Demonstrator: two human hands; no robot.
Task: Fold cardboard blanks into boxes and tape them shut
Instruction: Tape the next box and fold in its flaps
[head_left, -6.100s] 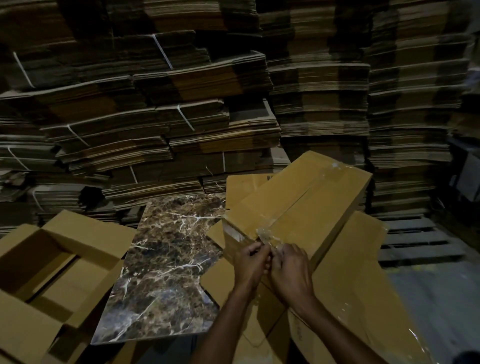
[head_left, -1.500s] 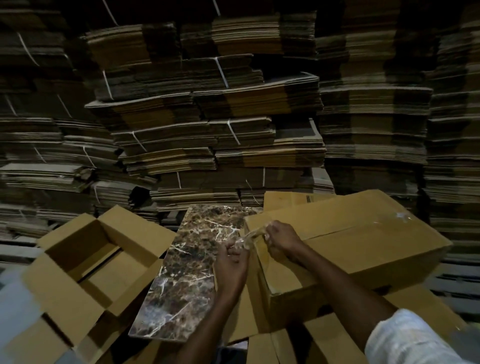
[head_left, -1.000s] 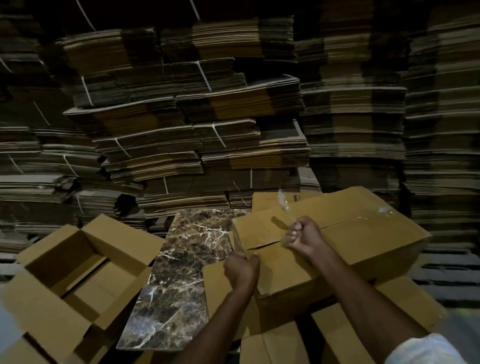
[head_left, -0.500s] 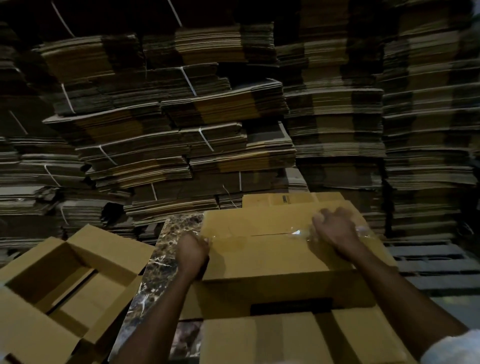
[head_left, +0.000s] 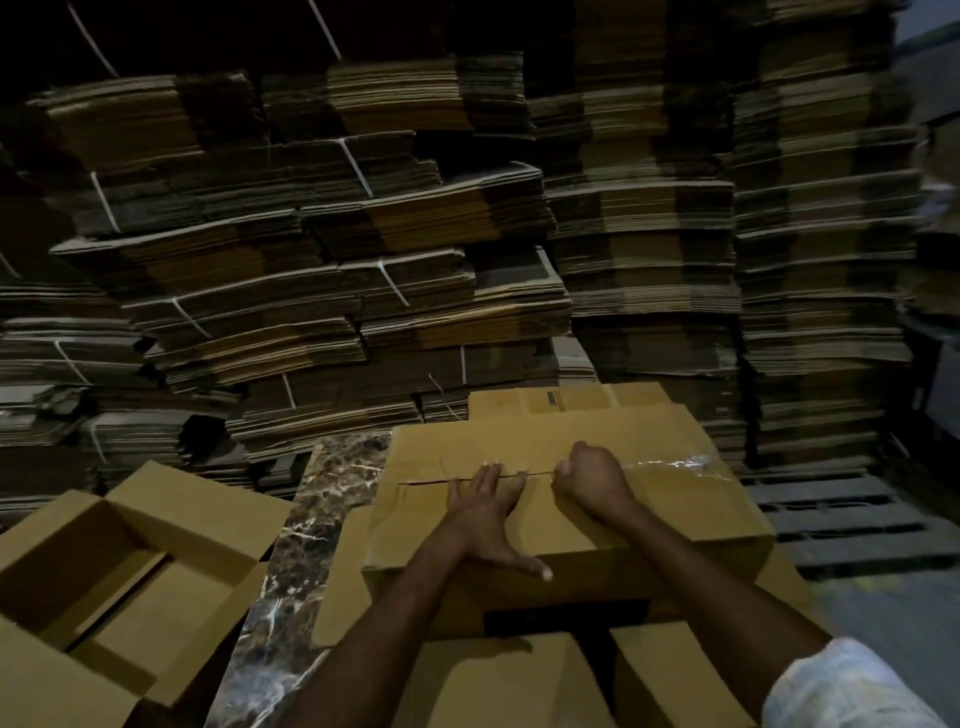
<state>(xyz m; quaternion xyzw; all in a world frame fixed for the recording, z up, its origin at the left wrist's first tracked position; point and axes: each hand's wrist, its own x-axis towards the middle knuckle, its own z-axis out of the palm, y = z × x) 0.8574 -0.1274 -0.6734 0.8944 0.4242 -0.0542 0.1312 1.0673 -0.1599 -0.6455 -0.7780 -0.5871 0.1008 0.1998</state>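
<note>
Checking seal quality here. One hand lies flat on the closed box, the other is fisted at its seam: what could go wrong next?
The clear tape looks crinkled right of the right hand, so it may bond poorly unless smoothed. The seam shows a slight step left of the left hand; taping over it could fix the flaps crooked. The box rests on loose cardboard sheets, so pressing might slide it.

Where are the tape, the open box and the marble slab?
tape (head_left: 675, 464): head view, its glossy stretch at right.
open box (head_left: 202, 522): head view, its far flap.
marble slab (head_left: 332, 493): head view, its bare upper part.
</note>
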